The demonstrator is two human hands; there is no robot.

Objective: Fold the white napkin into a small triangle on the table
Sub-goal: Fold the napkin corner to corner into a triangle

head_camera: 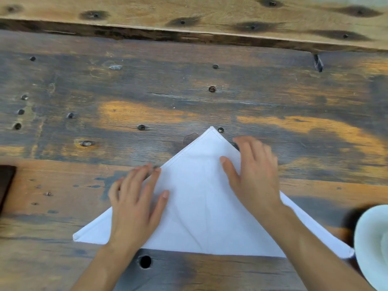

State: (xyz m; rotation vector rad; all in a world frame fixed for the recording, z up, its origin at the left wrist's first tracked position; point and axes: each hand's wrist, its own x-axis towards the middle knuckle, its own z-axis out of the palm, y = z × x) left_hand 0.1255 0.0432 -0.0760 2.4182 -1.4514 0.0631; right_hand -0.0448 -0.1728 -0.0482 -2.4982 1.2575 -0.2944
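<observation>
The white napkin [201, 206] lies flat on the worn wooden table [189, 91] as a large triangle, its apex pointing away from me and its long folded edge nearest me. My left hand [136, 204] rests palm down on the napkin's left sloping edge, fingers spread. My right hand [254, 171] lies palm down on the right sloping edge near the apex, fingers spread, its fingertips past the cloth's edge. Neither hand grips the cloth. The forearms hide parts of the napkin's lower left and right.
A white dish [373, 246] sits at the right edge, touching the napkin's right corner. A dark flat object [6, 185] shows at the left edge. A raised lighter plank [189, 15] runs along the far side. A round hole [145, 261] lies in the table near me.
</observation>
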